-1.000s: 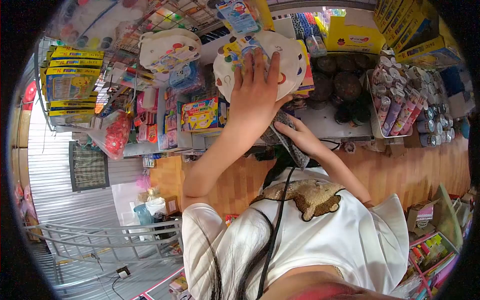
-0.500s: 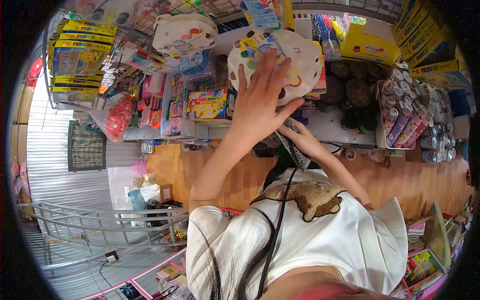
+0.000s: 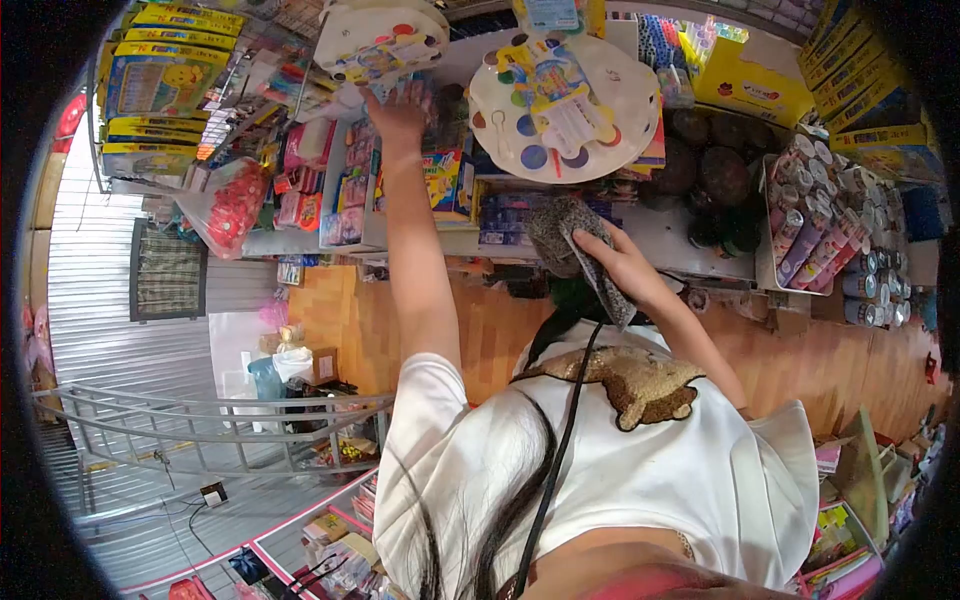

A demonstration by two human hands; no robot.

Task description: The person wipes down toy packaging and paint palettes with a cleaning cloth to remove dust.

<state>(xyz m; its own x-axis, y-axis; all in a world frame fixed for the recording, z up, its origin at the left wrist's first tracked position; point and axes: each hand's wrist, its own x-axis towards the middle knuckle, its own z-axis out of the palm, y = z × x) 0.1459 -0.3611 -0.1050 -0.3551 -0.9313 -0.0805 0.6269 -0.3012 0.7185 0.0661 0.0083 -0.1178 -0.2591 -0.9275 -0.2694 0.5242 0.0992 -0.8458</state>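
My left hand point(image 3: 398, 122) is stretched forward among the shelf goods with its fingers apart. It is close below a hanging white paint palette point(image 3: 385, 45) and above a yellow-and-blue boxed set point(image 3: 445, 185). My right hand point(image 3: 625, 262), near my chest, grips a folded grey cloth point(image 3: 575, 240). Ahead of the cloth hangs a second white palette point(image 3: 630, 95) with coloured paint spots and a printed card point(image 3: 560, 95) on its front.
On the right are a bin of tubes point(image 3: 815, 215), dark round pots point(image 3: 720, 175) and a yellow display box point(image 3: 745, 80). Yellow boxes point(image 3: 165, 90) and a bag of red items point(image 3: 225, 210) hang at left. A metal railing point(image 3: 220, 425) stands lower left.
My left hand has left the larger palette and moved left towards the other palette. My right hand, still holding the grey cloth, shows more plainly, slightly to the right.
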